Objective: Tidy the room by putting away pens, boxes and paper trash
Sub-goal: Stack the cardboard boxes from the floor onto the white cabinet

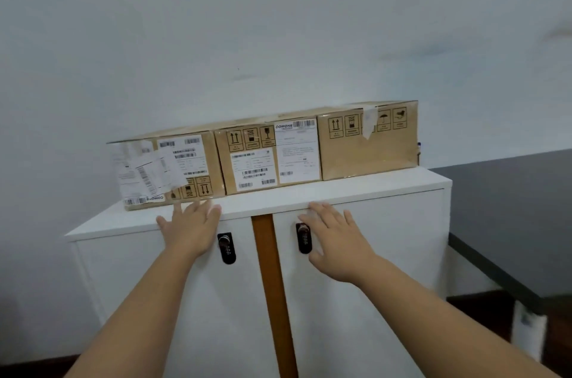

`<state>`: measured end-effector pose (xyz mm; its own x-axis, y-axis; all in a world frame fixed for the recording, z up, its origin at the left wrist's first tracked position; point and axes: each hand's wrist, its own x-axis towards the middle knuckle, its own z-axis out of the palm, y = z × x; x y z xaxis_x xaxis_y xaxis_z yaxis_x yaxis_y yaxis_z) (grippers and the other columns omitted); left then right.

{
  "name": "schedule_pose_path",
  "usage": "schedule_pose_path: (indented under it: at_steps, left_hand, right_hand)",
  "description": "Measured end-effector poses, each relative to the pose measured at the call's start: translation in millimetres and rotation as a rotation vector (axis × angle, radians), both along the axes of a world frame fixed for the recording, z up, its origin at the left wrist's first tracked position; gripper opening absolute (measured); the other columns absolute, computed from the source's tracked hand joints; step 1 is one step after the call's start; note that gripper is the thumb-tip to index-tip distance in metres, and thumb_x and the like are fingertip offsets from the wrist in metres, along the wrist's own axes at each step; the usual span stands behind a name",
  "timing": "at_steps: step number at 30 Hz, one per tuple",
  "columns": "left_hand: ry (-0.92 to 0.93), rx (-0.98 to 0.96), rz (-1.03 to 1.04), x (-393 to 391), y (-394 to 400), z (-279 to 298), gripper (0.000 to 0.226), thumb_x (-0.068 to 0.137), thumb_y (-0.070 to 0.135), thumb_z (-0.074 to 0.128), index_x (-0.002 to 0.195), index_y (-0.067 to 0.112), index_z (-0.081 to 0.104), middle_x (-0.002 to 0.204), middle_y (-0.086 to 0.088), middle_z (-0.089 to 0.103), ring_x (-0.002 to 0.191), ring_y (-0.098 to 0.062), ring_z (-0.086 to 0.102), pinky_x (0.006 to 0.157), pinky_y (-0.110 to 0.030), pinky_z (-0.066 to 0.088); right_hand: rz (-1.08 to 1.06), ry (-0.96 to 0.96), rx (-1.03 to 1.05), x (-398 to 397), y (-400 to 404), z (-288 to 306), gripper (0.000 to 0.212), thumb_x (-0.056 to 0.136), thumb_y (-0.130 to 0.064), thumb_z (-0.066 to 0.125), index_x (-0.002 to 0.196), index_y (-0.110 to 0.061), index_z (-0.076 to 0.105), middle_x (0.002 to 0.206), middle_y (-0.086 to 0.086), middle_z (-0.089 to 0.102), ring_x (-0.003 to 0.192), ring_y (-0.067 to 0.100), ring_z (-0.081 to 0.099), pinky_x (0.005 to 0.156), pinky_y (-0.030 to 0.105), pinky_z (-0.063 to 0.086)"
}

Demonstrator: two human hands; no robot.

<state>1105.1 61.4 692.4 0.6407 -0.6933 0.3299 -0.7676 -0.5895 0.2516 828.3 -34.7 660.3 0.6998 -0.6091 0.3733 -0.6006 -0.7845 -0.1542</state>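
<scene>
Three brown cardboard boxes stand in a row on top of a white cabinet (356,185), against the wall. The left box (213,161) carries loose white shipping labels, the middle box (226,167) has printed labels, and the right box (368,151) shows handling symbols and torn tape. My left hand (190,227) is open with fingers spread, its fingertips at the cabinet's top edge just below the left box. My right hand (335,233) is open too, flat in front of the cabinet's right door, just below the top edge and partly covering a lock. Neither hand holds anything.
Two black combination locks (227,247) sit on the cabinet doors, either side of a brown vertical strip (269,284). A dark table (510,223) stands to the right of the cabinet. A plain white wall rises behind the boxes.
</scene>
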Motion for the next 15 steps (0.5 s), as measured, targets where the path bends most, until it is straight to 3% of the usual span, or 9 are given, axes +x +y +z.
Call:
schedule_pose_path:
  at_steps: [3,8,13,15]
  left_hand:
    - [0.01,-0.104,-0.152,-62.3,-18.6,-3.3,0.057,0.1,0.054,0.019,0.151,0.032,0.035,0.161,0.006,0.027,0.151,-0.022,0.01,0.114,-0.065,-0.002]
    - [0.167,-0.443,-0.53,-210.1,-66.2,19.6,0.048,0.103,0.043,0.036,0.148,0.027,0.04,0.158,0.003,0.032,0.151,-0.019,0.011,0.119,-0.056,-0.007]
    - [0.03,-0.378,-0.948,-373.6,-111.9,31.8,0.051,0.1,0.041,0.045,0.148,0.025,0.04,0.157,0.003,0.035,0.151,-0.024,0.013,0.119,-0.052,0.011]
    - [-0.018,-0.292,-1.071,-432.9,-121.4,27.0,0.053,0.099,0.043,0.045,0.149,0.025,0.039,0.158,0.005,0.032,0.151,-0.024,0.011,0.12,-0.054,0.008]
  right_hand:
    - [-0.109,0.001,-0.029,-64.3,-0.9,-9.3,0.067,0.091,-0.03,0.049,0.151,-0.034,0.021,0.164,0.0,-0.004,0.151,0.023,-0.012,0.119,0.046,-0.009]
    - [-0.364,-0.108,-0.047,-188.0,-11.2,-5.6,0.058,0.089,-0.029,0.051,0.145,-0.033,0.035,0.164,0.003,0.001,0.15,0.026,-0.011,0.118,0.044,-0.011]
    - [-0.679,-0.134,0.027,-320.3,-16.2,-0.9,0.061,0.093,-0.032,0.052,0.149,-0.03,0.029,0.164,0.004,-0.002,0.15,0.026,-0.009,0.12,0.046,-0.004]
    - [-0.794,-0.128,0.063,-373.5,-11.6,-4.2,0.063,0.094,-0.036,0.051,0.152,-0.029,0.026,0.164,0.004,-0.003,0.151,0.026,-0.009,0.12,0.047,-0.003]
